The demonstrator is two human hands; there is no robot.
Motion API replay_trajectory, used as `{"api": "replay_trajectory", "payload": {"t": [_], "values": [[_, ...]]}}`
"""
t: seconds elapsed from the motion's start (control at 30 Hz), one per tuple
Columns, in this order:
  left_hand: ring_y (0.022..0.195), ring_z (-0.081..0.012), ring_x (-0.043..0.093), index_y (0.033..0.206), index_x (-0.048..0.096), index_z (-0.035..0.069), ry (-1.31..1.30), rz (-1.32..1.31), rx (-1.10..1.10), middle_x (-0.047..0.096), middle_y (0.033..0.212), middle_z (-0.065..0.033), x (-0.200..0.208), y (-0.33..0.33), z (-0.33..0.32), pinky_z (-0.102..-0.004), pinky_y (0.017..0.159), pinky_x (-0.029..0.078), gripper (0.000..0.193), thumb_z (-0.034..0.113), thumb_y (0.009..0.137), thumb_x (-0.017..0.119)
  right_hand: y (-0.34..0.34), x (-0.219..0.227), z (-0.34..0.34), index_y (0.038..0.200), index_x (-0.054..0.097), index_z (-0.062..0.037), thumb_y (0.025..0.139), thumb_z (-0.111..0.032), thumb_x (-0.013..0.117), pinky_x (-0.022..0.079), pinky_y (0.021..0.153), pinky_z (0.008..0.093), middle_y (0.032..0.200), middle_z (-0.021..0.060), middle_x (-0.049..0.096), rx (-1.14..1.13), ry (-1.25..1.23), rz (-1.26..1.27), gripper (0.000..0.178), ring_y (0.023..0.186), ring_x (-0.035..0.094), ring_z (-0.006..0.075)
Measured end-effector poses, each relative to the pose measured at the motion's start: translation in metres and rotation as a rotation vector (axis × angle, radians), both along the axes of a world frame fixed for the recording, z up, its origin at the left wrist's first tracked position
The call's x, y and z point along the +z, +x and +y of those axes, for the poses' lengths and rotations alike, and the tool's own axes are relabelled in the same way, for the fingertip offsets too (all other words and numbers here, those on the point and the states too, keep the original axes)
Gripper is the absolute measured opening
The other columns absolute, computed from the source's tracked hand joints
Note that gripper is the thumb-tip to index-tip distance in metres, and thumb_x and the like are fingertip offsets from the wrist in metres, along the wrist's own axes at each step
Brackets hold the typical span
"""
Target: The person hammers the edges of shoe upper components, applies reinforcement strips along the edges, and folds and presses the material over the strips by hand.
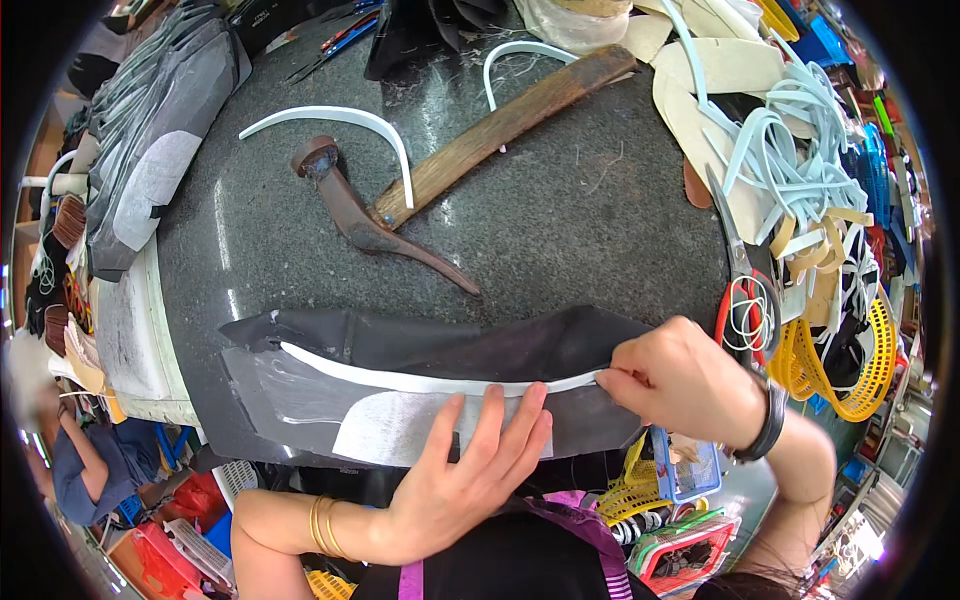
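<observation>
A dark grey and black piece of shoe-upper material (pixel 290 390) with a pale grey patch lies along the near edge of the dark work surface. Along it runs a narrow white strip (pixel 400 381), curved from the left end to my right hand. My left hand (pixel 485 460) rests with fingers spread, its tips on the strip and the material. At the strip's right end, my right hand (pixel 680 380) pinches it between thumb and bent fingers. Beyond the material lies a hammer (pixel 500 150) with a wooden handle and a rusty head.
Two loose pale strips (pixel 340 113) lie near the hammer. Red-handled scissors (pixel 740 260) and a tangle of light blue strips (pixel 780 150) are at right, above a yellow basket (pixel 860 370). Stacked grey pieces (pixel 165 150) sit at far left. Another person (pixel 90 460) is at lower left.
</observation>
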State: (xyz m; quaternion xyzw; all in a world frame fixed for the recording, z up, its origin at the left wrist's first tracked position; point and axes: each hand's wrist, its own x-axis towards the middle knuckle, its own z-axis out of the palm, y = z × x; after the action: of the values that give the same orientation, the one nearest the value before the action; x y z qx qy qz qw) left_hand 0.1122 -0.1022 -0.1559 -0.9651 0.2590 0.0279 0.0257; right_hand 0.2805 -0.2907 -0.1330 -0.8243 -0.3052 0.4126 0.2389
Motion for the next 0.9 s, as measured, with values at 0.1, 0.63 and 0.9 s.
{"api": "replay_trajectory", "payload": {"t": [0.1, 0.63, 0.9], "values": [[0.121, -0.0268, 0.049, 0.131, 0.054, 0.016, -0.221, -0.012, 0.047, 0.053, 0.139, -0.0069, 0.0, 0.012, -0.024, -0.0486, 0.097, 0.044, 0.046, 0.025, 0.087, 0.06, 0.022, 0.009, 0.008, 0.07, 0.067, 0.0043, 0.081, -0.027, 0.07, 0.054, 0.068, 0.0461, 0.069, 0.0254, 0.063, 0.201, -0.209, -0.16, 0.033, 0.072, 0.066, 0.0412], [0.111, -0.0232, 0.045, 0.125, 0.053, 0.024, -0.062, -0.066, 0.02, 0.052, 0.142, 0.0045, -0.016, 0.019, -0.035, -0.0495, 0.091, 0.035, 0.044, 0.026, 0.081, 0.058, 0.025, -0.013, -0.017, 0.085, 0.05, -0.0054, 0.086, -0.02, 0.067, 0.048, 0.045, 0.0427, 0.073, 0.0097, 0.066, 0.035, 0.179, -0.451, 0.023, 0.06, 0.066, 0.034], [0.112, -0.0246, 0.044, 0.116, 0.059, 0.026, -0.141, -0.019, 0.079, 0.055, 0.135, 0.0062, -0.012, 0.019, -0.044, -0.0516, 0.091, 0.032, 0.042, 0.032, 0.075, 0.068, 0.037, -0.011, -0.019, 0.084, 0.056, -0.0005, 0.078, -0.014, 0.068, 0.052, 0.069, 0.0437, 0.082, 0.017, 0.059, 0.197, 0.497, -0.136, 0.019, 0.081, 0.063, 0.0351]]}}
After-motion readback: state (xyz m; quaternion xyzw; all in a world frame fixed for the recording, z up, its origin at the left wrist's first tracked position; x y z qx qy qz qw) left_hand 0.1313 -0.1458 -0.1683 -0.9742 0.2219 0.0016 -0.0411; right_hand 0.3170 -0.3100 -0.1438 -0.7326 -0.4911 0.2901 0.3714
